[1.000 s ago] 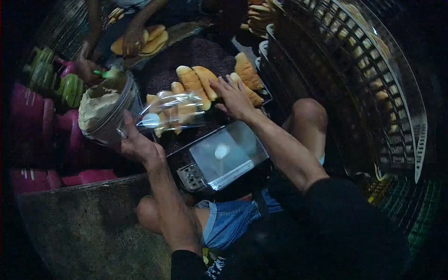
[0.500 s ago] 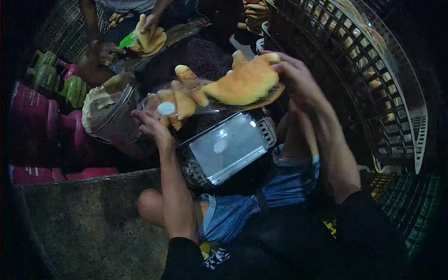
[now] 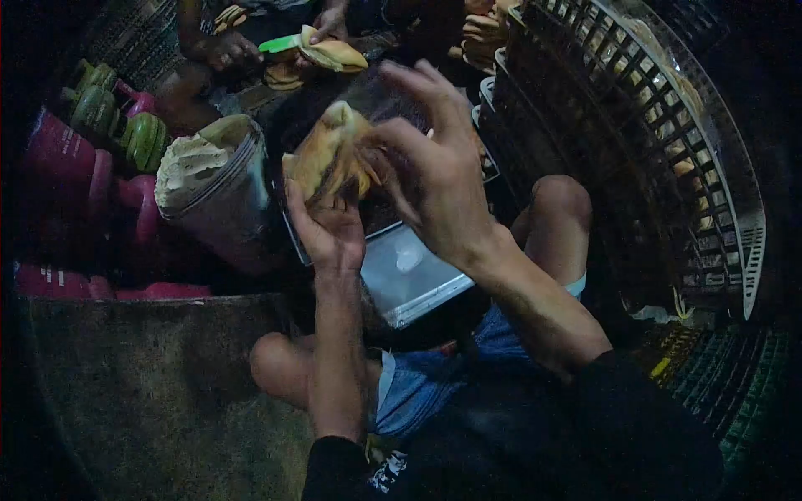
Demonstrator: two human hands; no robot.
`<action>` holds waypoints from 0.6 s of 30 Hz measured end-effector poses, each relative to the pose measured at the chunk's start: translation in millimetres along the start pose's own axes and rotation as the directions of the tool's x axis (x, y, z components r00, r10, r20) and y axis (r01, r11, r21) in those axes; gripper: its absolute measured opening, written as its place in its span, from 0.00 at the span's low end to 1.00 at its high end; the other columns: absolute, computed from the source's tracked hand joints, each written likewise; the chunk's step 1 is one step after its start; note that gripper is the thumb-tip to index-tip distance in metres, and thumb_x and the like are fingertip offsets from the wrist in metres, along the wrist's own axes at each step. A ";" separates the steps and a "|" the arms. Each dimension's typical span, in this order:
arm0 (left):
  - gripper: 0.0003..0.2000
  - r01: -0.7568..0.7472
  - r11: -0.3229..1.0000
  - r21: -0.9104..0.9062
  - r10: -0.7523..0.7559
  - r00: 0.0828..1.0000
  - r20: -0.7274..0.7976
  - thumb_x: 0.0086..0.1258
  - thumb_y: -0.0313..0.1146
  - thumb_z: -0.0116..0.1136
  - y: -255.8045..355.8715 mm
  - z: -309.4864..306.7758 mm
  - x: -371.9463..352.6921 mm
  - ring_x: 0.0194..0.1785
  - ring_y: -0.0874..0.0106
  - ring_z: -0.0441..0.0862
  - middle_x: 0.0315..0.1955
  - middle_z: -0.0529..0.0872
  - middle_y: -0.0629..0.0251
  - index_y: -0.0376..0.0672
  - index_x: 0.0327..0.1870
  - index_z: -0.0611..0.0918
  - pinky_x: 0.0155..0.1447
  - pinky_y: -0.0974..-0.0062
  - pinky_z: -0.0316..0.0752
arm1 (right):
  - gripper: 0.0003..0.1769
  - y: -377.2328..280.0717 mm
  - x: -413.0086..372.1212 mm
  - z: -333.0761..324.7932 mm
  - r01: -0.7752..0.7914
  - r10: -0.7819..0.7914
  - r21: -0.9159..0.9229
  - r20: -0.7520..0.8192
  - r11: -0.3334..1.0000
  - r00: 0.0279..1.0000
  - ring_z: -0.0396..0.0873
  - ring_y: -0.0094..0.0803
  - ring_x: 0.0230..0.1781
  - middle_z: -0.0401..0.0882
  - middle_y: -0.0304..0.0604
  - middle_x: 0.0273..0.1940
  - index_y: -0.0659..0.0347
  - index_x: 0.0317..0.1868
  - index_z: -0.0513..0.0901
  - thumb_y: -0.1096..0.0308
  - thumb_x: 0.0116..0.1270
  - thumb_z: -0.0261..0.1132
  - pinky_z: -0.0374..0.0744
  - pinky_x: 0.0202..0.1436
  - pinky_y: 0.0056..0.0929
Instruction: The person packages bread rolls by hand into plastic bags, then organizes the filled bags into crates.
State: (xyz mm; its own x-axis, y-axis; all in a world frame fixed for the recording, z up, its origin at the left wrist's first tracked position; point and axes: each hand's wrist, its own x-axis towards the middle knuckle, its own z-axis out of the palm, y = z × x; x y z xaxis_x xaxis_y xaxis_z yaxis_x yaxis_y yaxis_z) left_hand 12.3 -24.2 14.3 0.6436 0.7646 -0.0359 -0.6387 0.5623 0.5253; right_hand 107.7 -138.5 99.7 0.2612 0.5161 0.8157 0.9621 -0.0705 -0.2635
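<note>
Against half a second before, the scale (image 3: 413,271) kept its place between our knees, its shiny top partly hidden behind our arms. Our right hand (image 3: 443,184), which had carried bread high over to the right, had come back to the middle and met our left hand (image 3: 332,230) above the scale. The left hand had risen from the low bag it held earlier. Its fingers were now curled up from beneath and closed round the bread (image 3: 322,154). The right thumb and one finger touched the bread from the side while the other fingers (image 3: 418,75) fanned wide. We could not tell whether that hand gripped it. The bread was held tilted in the air between both hands, just beside the bucket and above the far edge of the scale. At the top, a co-worker's hand (image 3: 227,52) and their split bun (image 3: 334,54) with a green tool (image 3: 280,43) had shifted a little to the right.

A tall black slatted crate (image 3: 635,134) filled the right side, more bread dimly showing through its slats. The room was dark. We sat on a rough, worn floor (image 3: 159,392) in denim shorts (image 3: 418,388). Pink and green gas cylinders (image 3: 58,163) stood in a row along the left. A bucket (image 3: 221,196) heaped with pale filling stood near them, just left of our left hand.
</note>
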 end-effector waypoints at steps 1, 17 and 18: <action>0.24 0.006 1.000 -0.004 -0.006 0.999 0.033 0.75 0.43 0.47 1.1 -3.4 0.5 0.62 0.62 0.73 0.62 0.71 0.56 0.40 0.67 0.63 0.61 0.65 0.75 | 0.34 -7.8 6.8 3.4 0.044 -0.045 -0.109 0.000 0.993 0.999 0.60 0.52 0.69 0.66 0.50 0.65 0.53 0.66 0.68 0.61 0.60 0.68 0.61 0.68 0.56; 0.31 -0.443 -0.557 0.702 -0.676 0.733 -0.074 0.59 0.60 0.62 -121.2 -65.4 -34.2 0.33 0.52 0.84 0.24 0.84 0.47 0.31 0.25 0.83 0.40 0.58 0.76 | 0.29 265.9 -2.5 -431.0 -0.297 0.688 -0.648 0.508 0.702 0.518 0.77 0.40 0.53 0.76 0.50 0.53 0.60 0.63 0.68 0.60 0.64 0.64 0.75 0.56 0.41; 0.30 -0.432 -0.506 0.747 -0.715 0.694 -0.083 0.61 0.58 0.61 -126.2 -86.3 -25.2 0.30 0.55 0.84 0.23 0.85 0.48 0.31 0.25 0.83 0.38 0.59 0.76 | 0.28 284.2 -18.8 -441.7 -0.383 0.729 -0.628 0.507 0.678 0.460 0.78 0.39 0.52 0.76 0.50 0.52 0.60 0.62 0.69 0.59 0.64 0.64 0.76 0.55 0.40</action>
State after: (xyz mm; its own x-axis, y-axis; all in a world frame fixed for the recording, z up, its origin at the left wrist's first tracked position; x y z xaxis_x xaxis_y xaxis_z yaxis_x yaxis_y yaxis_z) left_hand 40.4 -87.2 -124.5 0.8682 0.1549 -0.4714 0.3603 -0.8500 0.3843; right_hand 410.8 -545.3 236.9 0.7818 0.6186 -0.0781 0.6014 -0.7812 -0.1673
